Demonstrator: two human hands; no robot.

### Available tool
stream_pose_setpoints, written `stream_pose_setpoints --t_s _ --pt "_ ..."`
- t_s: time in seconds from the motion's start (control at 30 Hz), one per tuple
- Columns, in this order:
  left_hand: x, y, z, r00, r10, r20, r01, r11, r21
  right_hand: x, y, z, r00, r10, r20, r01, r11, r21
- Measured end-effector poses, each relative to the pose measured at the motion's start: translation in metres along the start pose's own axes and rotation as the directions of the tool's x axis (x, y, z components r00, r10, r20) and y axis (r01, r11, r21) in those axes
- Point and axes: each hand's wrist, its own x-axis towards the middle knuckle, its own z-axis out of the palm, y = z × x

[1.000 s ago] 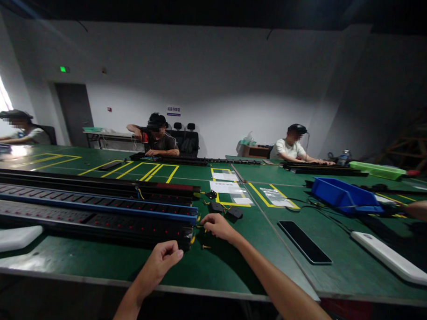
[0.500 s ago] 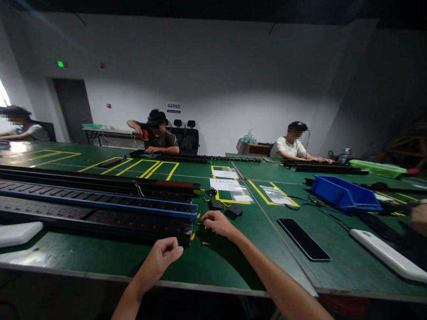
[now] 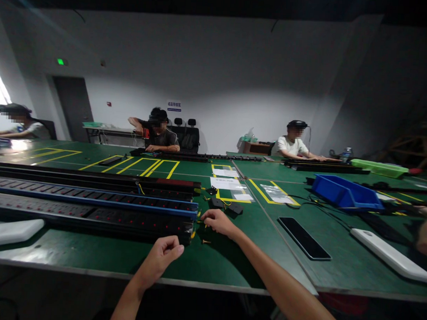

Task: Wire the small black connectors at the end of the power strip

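Long black strips (image 3: 127,222) with rows of small red marks lie side by side on the green table, a blue rail (image 3: 163,205) among them. My left hand (image 3: 162,257) is closed near the front corner of the nearest strip; what its fingers hold, if anything, is hidden. Just off the strips' right ends, my right hand (image 3: 218,222) is pinched at some small yellow pieces, too small to make out. A small brass-coloured screw (image 3: 206,242) lies on the table below it. Behind that hand sit black end pieces (image 3: 235,209) with yellow wires.
A dark phone (image 3: 304,239), a white device (image 3: 390,255) and a blue bin (image 3: 345,191) stand to the right. Another white device (image 3: 15,232) lies at the left. People work across the table, and another person's hand (image 3: 426,237) shows at the right edge.
The other person's hand at the right edge has shifted slightly lower. My own hands have hardly moved.
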Motion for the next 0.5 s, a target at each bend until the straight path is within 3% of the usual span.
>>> stream_pose_setpoints --t_s 0.5 --pt "-0.0002 -0.0019 0.0008 1.0 -0.01 0.003 0.01 1.0 -0.025 -0.0014 -0.001 0.0003 1.0 0.012 0.004 -0.012 0.999 0.034"
